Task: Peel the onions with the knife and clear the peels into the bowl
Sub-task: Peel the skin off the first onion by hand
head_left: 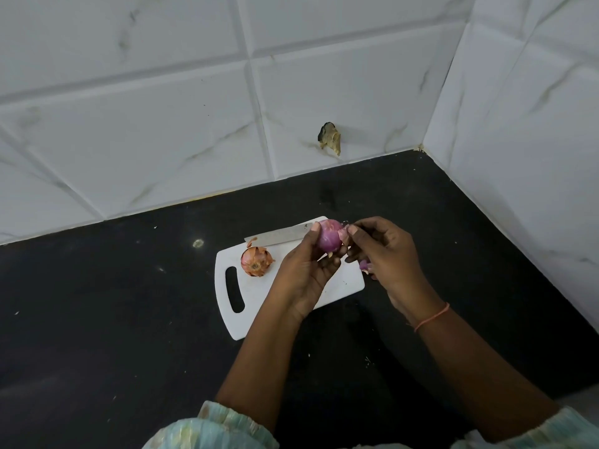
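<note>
Seen from above: a dark desk (129,319) with a white cutting board (259,306). One purple onion (329,238), mostly peeled, is held above the board's far right corner. The left hand (304,270) cups it from below with curled fingers; the right hand (382,251) pinches a loose flap of skin at its right side. A second onion (256,261), unpeeled, sits on the board's far left. The knife (275,237) lies unused along the far edge. No bowl is in view, so clearing peels remains.
</note>
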`<state>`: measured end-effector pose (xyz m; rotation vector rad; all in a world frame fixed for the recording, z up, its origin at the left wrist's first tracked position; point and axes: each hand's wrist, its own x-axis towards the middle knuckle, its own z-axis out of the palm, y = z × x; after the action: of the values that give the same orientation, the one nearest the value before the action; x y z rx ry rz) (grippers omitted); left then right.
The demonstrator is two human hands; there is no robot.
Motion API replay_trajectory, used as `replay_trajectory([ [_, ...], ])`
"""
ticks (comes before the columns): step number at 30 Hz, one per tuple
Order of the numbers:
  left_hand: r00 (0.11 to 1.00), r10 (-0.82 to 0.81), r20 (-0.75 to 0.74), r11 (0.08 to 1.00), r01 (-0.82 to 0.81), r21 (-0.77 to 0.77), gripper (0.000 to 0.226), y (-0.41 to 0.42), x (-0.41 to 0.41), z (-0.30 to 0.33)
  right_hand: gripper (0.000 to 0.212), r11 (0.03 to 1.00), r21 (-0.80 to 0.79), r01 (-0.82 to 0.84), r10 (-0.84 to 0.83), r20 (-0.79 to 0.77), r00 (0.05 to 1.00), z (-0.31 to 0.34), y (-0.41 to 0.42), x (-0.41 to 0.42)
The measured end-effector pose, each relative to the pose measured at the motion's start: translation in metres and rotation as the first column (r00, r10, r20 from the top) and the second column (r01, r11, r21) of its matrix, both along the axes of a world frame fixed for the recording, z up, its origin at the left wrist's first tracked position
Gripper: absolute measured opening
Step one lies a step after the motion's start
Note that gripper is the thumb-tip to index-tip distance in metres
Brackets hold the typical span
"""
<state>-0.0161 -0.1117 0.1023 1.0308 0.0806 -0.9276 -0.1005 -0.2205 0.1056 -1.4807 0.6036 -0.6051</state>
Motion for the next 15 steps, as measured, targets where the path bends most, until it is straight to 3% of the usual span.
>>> replay_trajectory([
  [5,0.995,0.01,-0.104,1.0,-0.011,-0.011,0.042,-0.0027,0.0005,-0.0014,0.009,0.978,0.205,0.023,-0.022,-0.007,1.0,0.0018,-0.001,0.0016],
  [12,0.995,-0.066,0.07,0.992,0.058,0.112,0.033,-0.0044,0.0021,-0.0019,0.014,0.999,0.027,-0.026,0.028,-0.067,0.997,0.0074,-0.0001,0.0023],
  [15,0.999,-0.037,0.009,0.997,0.037,0.064,0.024,-0.0021,0.0028,0.0001,0.015,0.995,0.102,-0.015,0.02,-0.053,0.998,0.0082,-0.0015,0.0028],
])
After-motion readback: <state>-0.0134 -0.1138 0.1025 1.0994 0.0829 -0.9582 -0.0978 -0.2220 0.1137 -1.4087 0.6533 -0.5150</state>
